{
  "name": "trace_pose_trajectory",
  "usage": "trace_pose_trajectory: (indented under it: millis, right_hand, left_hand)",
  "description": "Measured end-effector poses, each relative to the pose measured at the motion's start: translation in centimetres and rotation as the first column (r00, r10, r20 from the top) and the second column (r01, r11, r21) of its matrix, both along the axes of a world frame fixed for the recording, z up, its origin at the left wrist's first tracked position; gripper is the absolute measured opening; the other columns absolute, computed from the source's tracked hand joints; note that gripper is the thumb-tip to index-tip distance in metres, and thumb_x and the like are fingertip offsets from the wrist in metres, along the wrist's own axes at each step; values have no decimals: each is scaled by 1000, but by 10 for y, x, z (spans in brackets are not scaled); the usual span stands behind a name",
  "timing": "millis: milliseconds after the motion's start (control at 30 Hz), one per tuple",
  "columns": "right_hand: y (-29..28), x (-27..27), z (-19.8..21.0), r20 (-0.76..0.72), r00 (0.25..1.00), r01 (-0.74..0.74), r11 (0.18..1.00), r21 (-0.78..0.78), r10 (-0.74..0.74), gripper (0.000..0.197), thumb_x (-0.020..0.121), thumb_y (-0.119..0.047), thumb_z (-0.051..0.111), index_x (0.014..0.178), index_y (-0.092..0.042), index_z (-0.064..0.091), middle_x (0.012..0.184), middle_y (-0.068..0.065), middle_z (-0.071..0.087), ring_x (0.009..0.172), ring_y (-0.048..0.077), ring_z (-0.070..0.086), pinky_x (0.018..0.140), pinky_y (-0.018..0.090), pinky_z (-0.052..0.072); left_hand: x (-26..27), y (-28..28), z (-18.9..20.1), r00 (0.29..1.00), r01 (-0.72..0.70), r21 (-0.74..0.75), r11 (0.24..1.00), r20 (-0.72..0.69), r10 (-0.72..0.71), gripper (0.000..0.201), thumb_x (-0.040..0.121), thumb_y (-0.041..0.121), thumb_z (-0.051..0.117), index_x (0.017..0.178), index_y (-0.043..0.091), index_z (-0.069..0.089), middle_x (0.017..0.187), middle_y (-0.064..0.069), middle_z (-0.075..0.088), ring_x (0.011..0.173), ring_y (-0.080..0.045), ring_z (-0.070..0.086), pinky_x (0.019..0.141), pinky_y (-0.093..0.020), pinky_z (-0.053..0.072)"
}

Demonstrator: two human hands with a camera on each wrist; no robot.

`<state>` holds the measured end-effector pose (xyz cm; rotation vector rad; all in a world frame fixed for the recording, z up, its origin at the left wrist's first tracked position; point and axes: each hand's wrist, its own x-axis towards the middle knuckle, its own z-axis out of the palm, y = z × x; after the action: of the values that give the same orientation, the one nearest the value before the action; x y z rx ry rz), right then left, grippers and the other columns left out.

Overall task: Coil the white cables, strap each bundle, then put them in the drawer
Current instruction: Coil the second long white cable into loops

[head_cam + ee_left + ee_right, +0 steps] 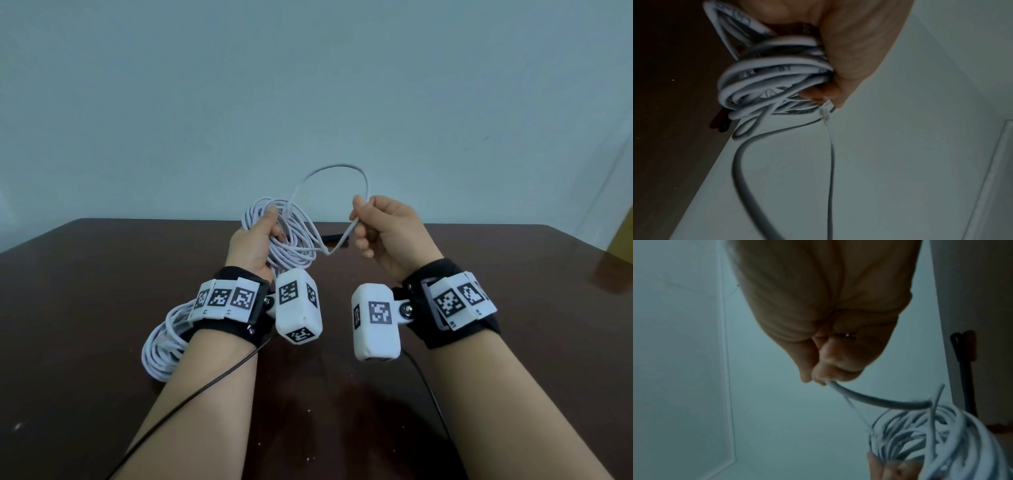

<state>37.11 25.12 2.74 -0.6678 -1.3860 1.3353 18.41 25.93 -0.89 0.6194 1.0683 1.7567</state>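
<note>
My left hand (269, 233) is raised above the table and grips a coil of white cable (294, 240) with its fingers curled through the loops. In the left wrist view the coil (774, 76) sits bunched in the hand (840, 53). The cable's loose run (342, 168) arcs up from the coil to my right hand (361, 222), which pinches it between thumb and fingers. In the right wrist view the pinched cable (869, 398) leads down to the coil (945, 441). A second white cable bundle (162, 346) lies on the table, partly hidden under my left forearm.
A thin black strap (334, 237) lies on the dark brown table (85, 281) just behind my hands. A black wire (205, 387) trails from the left wrist band. Beyond the table stands a pale wall, with a yellowish object (621, 240) at the right edge.
</note>
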Motion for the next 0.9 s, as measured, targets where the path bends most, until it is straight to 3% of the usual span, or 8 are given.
trace_pose_trajectory:
  millis: [167, 300, 400, 500, 667, 800, 900]
  right_hand:
    - [-4, -9, -3, 33, 999, -19, 1000, 10, 19, 22, 92, -15, 56, 72, -6, 52, 49, 2, 57, 40, 12, 54, 38, 19, 45]
    - [-5, -15, -6, 51, 998, -21, 1000, -22, 22, 21, 91, -15, 58, 74, -4, 51, 52, 5, 62, 42, 12, 59, 40, 18, 49]
    - [-6, -16, -8, 79, 997, -20, 999, -39, 23, 21, 89, -16, 61, 74, -4, 52, 56, 7, 62, 44, 13, 60, 41, 18, 48]
    - [-5, -15, -10, 141, 990, 1, 999, -37, 4, 23, 83, -16, 68, 71, -5, 52, 54, 8, 61, 41, 14, 56, 39, 19, 45]
    - [0, -4, -10, 209, 972, 112, 993, -35, -103, 31, 77, -20, 76, 66, -9, 49, 45, 4, 57, 33, 11, 50, 34, 15, 37]
    - [0, -3, -8, 287, 952, 105, 994, 9, -103, 33, 75, -17, 78, 62, -8, 49, 45, 5, 60, 32, 11, 52, 35, 17, 43]
    - [-1, -6, -9, 347, 935, 68, 997, 40, -78, 26, 76, -11, 76, 62, -4, 55, 48, 6, 62, 35, 12, 55, 37, 19, 47]
  left_hand:
    - [16, 1, -1, 995, 37, 78, 996, -95, -29, 34, 87, 23, 67, 56, 9, 62, 52, -3, 61, 55, -21, 59, 73, -37, 52]
    - [26, -1, 0, 982, 121, 140, 983, -164, -97, 23, 89, 21, 64, 78, 1, 65, 68, -9, 69, 69, -23, 67, 73, -37, 55]
    - [30, -3, 1, 958, 193, 169, 967, -244, -148, 22, 87, 23, 65, 84, 2, 68, 80, -15, 71, 76, -27, 68, 79, -42, 55]
    - [33, -7, 3, 936, 240, 185, 953, -305, -177, 18, 86, 24, 67, 82, 7, 68, 78, -12, 71, 75, -26, 67, 78, -39, 54]
    - [42, -10, 2, 915, 330, 191, 924, -304, -264, 27, 84, 24, 66, 100, 2, 66, 94, -18, 70, 91, -31, 66, 89, -44, 52]
    - [45, -12, 1, 909, 398, 177, 900, -205, -362, 51, 72, 32, 69, 106, -6, 62, 79, -13, 72, 70, -24, 69, 68, -35, 56]
    - [43, -11, 1, 908, 413, 187, 891, -159, -387, 43, 77, 23, 65, 105, -11, 60, 71, -11, 71, 61, -23, 68, 58, -32, 56]
